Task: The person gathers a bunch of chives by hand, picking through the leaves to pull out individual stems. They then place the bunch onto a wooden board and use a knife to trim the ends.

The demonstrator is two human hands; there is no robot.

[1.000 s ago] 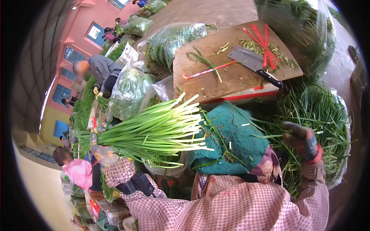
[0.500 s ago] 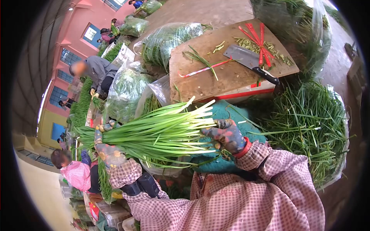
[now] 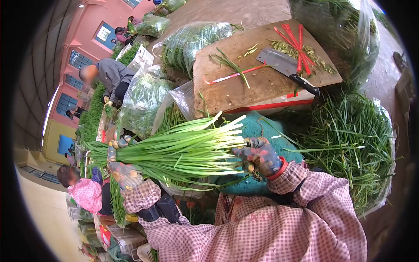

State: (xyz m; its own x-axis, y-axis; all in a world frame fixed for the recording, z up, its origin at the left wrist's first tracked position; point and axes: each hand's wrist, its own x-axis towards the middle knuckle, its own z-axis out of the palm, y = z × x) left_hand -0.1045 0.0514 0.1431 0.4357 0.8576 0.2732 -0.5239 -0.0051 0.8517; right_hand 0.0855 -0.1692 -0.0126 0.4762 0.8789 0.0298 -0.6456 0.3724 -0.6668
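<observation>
A thick bunch of garlic chives [image 3: 183, 150] lies sideways in front of me, its white stem ends to the right and green leaves to the left. My left hand [image 3: 124, 168], in a patterned, soiled glove, is wrapped round the leafy part. At the stem ends is my right hand [image 3: 260, 158], gloved too, with curled fingers closed on the lower stems; its fingertips are partly hidden. Below the bunch is a teal cloth-like surface [image 3: 248, 187].
Ahead, a wooden board [image 3: 218, 98] bears a cleaver [image 3: 279, 62], red ties [image 3: 297, 46], cut stem pieces and loose chives. Loose chives fill a sack [image 3: 349, 139] at right. Plastic-bagged chives [image 3: 146, 102] stand at left, near a person in grey [image 3: 114, 78] and another in pink [image 3: 89, 196].
The view has shifted slightly, so the board appears a little further right. Both hands keep nearly the same place on the chives.
</observation>
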